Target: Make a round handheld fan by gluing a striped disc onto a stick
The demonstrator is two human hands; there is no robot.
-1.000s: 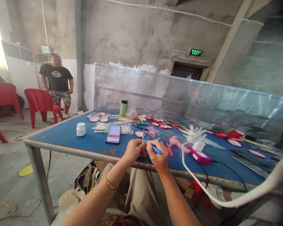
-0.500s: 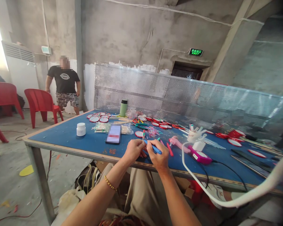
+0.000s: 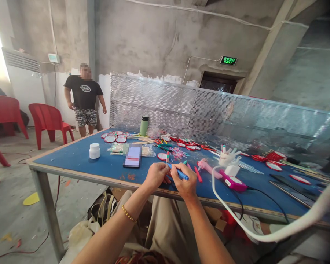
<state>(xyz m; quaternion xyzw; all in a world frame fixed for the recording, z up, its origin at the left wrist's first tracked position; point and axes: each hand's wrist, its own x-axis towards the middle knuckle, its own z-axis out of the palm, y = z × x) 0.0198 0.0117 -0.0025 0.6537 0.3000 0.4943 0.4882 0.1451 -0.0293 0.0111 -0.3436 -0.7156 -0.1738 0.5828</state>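
My right hand [image 3: 186,182] is closed round a blue marker pen [image 3: 182,174], its tip end pointing left toward my other hand. My left hand [image 3: 156,174] pinches a small thin stick with red, white and green bands [image 3: 167,157], which stands up from the fingers. Pen and stick meet or nearly meet; I cannot tell whether they touch. Just behind the fingers lies a round white disc with a red rim [image 3: 161,157]. Beside my right hand are red marker pens [image 3: 198,174] on the blue tabletop [image 3: 79,169].
A phone [image 3: 132,157], a white jar [image 3: 94,151] and a green bottle [image 3: 144,126] stand or lie to the left. A pink glue gun [image 3: 207,168], a magenta device [image 3: 233,182] and a white curved arm [image 3: 264,238] are at right. A person [image 3: 85,93] stands beyond the table.
The person in the background has shifted to the right and turned somewhat. My hands, the marker pen and the banded stick look almost the same.
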